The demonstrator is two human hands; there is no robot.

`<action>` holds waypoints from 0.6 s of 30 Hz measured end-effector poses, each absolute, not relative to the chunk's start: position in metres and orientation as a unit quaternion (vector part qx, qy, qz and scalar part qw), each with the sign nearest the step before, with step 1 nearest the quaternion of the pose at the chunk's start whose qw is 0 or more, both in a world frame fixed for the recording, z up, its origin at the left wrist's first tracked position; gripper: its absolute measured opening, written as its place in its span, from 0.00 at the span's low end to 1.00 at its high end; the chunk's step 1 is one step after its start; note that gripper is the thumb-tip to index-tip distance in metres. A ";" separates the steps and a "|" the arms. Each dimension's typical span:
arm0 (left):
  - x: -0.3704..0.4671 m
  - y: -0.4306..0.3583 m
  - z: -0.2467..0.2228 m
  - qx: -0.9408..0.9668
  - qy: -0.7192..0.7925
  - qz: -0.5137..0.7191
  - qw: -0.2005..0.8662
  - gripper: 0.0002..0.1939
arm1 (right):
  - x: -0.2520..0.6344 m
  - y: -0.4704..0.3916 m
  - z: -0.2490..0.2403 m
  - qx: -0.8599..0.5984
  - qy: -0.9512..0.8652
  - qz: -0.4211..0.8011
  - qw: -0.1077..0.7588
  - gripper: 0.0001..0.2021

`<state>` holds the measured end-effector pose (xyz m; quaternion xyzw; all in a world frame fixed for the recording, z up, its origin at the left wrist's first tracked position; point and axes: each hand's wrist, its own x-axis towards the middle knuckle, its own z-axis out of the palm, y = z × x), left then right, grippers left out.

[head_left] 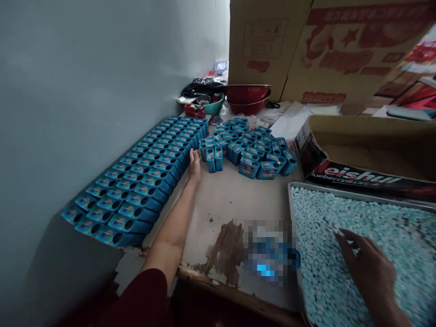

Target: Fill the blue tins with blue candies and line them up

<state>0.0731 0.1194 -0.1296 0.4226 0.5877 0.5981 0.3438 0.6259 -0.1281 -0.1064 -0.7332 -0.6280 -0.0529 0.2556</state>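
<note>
My left hand (195, 165) reaches forward over the table, beside the right edge of neat rows of small blue boxes (150, 175) with dark round spots on top. Its fingers look outstretched, close to the row's side; whether they touch a box is hard to tell. No box shows in its grip. Just right of it stand loose blue boxes (215, 158) of the same kind. My right hand (369, 263) hovers low over a metal tray (292, 213) full of small pale-blue pellets (323, 236). Thumb and fingers are apart, with pellets visible through the gap.
A pixelated patch hides a blue object (267, 261) near the table's worn front edge. Behind the tray sits an open cardboard box (357, 175). Red bowls (248, 97), a red tape dispenser (194, 111) and a tall carton (269, 50) stand farther back. A wall (85, 81) borders the left.
</note>
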 end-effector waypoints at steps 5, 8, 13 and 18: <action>0.068 0.170 -0.127 0.324 0.505 0.670 0.438 0.41 | 0.616 -0.124 -0.096 -0.750 -0.606 -0.017 0.266 0.34; 0.063 0.193 -0.122 0.299 0.469 0.680 0.478 0.38 | 0.622 -0.124 -0.102 -0.748 -0.612 0.013 0.256 0.30; 0.063 0.207 -0.125 0.292 0.443 0.684 0.500 0.25 | 0.636 -0.124 -0.116 -0.755 -0.613 0.037 0.229 0.26; 0.068 0.195 -0.141 0.301 0.473 0.667 0.490 0.19 | 0.647 -0.130 -0.129 -0.745 -0.636 0.036 0.198 0.24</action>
